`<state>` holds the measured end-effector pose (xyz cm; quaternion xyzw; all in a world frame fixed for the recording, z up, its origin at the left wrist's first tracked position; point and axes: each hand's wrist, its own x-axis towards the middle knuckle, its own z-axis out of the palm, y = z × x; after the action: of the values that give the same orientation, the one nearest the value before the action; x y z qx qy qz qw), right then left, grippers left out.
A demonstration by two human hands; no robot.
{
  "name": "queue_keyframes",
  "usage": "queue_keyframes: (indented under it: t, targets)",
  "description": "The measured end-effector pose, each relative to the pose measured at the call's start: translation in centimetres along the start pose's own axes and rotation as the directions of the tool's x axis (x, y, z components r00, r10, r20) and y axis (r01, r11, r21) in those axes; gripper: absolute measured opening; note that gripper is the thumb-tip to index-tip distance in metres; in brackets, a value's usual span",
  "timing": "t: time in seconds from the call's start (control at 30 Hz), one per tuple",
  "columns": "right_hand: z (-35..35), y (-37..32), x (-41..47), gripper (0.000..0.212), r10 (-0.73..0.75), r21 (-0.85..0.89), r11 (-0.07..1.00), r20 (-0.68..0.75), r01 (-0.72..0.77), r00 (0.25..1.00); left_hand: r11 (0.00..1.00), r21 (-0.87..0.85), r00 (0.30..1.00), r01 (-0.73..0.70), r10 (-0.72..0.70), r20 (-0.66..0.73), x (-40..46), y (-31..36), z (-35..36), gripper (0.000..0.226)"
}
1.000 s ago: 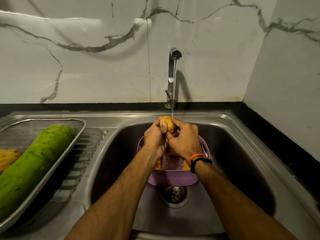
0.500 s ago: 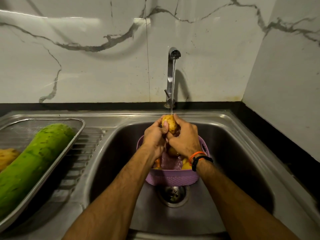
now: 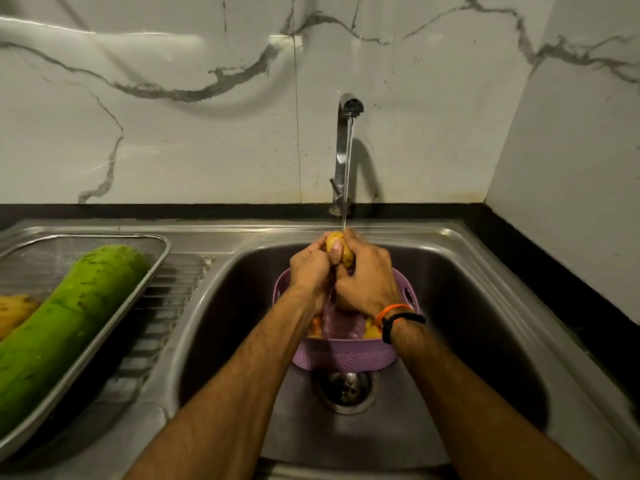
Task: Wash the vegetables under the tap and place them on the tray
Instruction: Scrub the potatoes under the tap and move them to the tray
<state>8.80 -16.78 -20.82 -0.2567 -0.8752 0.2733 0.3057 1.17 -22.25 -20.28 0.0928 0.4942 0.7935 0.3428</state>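
A yellowish potato [image 3: 338, 250] is held directly under the thin stream falling from the tap [image 3: 347, 150], gripped from both sides: the left hand [image 3: 311, 271] is curled round its near-left side with the thumb laid across it, and the right hand [image 3: 367, 277] is wrapped round its right side. The washing step is judged to be in hand, with this piece being rubbed under the water. Below the tap, in the sink [image 3: 485, 306], a purple basket [image 3: 343, 355] is seen beneath the hands, with more yellow and orange vegetables partly hidden inside. Well to the left of the tap, a metal tray [image 3: 152, 271] on the draining board already carries a long green gourd [image 3: 65, 323] and something yellow at the frame edge. Next, a secure one-handed hold on the wet, probably slippery potato would be needed, followed by a carry leftwards to the tray.
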Motion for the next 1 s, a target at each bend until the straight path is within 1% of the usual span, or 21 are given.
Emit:
queue_keyframes:
  t: [0.03,0.07,0.17,0.23,0.27,0.33,0.37,0.43,0.5,0.6,0.67,0.77,0.83,0.9,1.0]
  targets:
    - [0.0,0.0,0.0,0.061,0.008,0.0,1.0,0.029,-0.008,1.0,1.0,0.019,1.0,-0.004,0.004,0.012,-0.1,0.1,0.0,0.036]
    - [0.0,0.0,0.1,0.061,0.007,-0.001,1.0,0.037,-0.007,0.999,1.0,0.021,1.0,-0.006,0.006,0.012,-0.2,0.1,0.0,0.036]
    - [0.0,0.0,-0.1,0.051,-0.046,-0.012,0.999,-0.041,0.046,0.998,1.0,-0.021,1.0,-0.007,0.007,-0.029,-0.1,0.1,-0.1,0.032]
    - [0.0,0.0,-0.1,0.052,-0.047,-0.016,0.999,-0.06,0.046,0.997,1.0,-0.022,1.0,-0.013,0.013,-0.015,0.0,0.1,-0.1,0.03]
    - [0.0,0.0,-0.1,0.056,-0.035,-0.011,0.999,-0.041,0.035,0.999,1.0,-0.002,1.0,-0.017,0.017,0.006,0.0,0.0,-0.1,0.031]
    - [-0.1,0.1,0.0,0.06,-0.017,0.006,1.0,0.005,0.017,1.0,0.998,0.054,0.999,-0.029,0.027,0.04,0.2,-0.1,-0.3,0.033]
    - [-0.2,0.2,0.0,0.057,-0.025,0.015,1.0,-0.002,0.025,1.0,0.996,0.077,0.998,-0.033,0.029,0.053,0.4,-0.2,-0.5,0.034]
    - [-0.5,0.3,-0.1,0.051,-0.036,0.055,0.998,-0.073,0.04,0.997,0.989,0.144,0.997,-0.037,0.026,0.076,0.7,-0.1,-0.8,0.035]
    - [-0.8,0.4,-0.2,0.054,-0.011,0.096,0.995,-0.106,0.022,0.994,0.971,0.236,0.992,-0.05,0.022,0.122,1.1,0.1,-1.3,0.037]
    - [-0.7,0.6,-0.1,0.06,-0.018,0.093,0.995,-0.05,0.023,0.999,0.92,0.381,0.977,-0.09,0.007,0.214,1.4,0.4,-1.9,0.046]
    - [-0.7,0.6,-0.1,0.065,-0.028,0.07,0.997,-0.003,0.028,1.0,0.903,0.419,0.97,-0.096,-0.01,0.244,1.3,0.5,-2.0,0.048]
    - [-0.6,0.8,0.1,0.065,0.007,0.081,0.997,-0.021,-0.005,1.0,0.915,0.396,0.98,-0.076,-0.004,0.198,1.4,0.3,-2.0,0.049]
    - [-0.6,0.9,0.3,0.068,0.043,0.102,0.994,-0.036,-0.039,0.998,0.94,0.334,0.981,-0.069,0.004,0.192,1.6,0.3,-1.9,0.043]
    - [-0.5,0.9,0.4,0.073,0.046,0.1,0.994,0.005,-0.046,0.999,0.956,0.285,0.976,-0.068,0.005,0.218,1.4,0.2,-1.8,0.034]
    - [-0.3,1.0,0.6,0.078,0.011,0.07,0.997,0.114,-0.019,0.993,0.97,0.242,0.975,-0.033,-0.023,0.223,1.4,0.0,-2.0,0.031]
